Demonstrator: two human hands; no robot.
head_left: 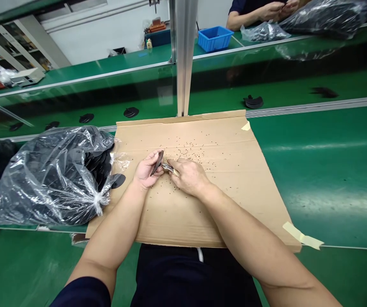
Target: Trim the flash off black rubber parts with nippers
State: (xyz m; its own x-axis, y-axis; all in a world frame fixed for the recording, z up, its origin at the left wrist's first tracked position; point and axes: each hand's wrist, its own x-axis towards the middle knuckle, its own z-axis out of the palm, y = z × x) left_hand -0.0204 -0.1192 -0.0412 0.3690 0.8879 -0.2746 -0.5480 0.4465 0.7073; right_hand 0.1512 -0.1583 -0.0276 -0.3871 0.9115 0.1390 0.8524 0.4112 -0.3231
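Observation:
Above the cardboard sheet (177,221), my left hand (147,169) grips a thin black disc-like part (158,163), tilted nearly on edge. My right hand (189,175) is closed around the handles of small metal nippers (168,167). Their jaws point left and meet, or nearly meet, the rim of the black part; whether they touch it I cannot tell. Small black specks (191,151) lie scattered over the cardboard, most thickly beyond my right hand. One flat black part (118,181) rests at the cardboard's left edge, by the mouth of a clear plastic bag (52,179) full of similar parts.
Behind the cardboard runs a green conveyor belt carrying several black parts (131,112), (253,102). A metal post (185,55) rises at the cardboard's far edge. Across the belt are a blue bin (214,39) and a co-worker's hands (275,10) near another bag (330,17). Tape (302,236) holds the near right corner.

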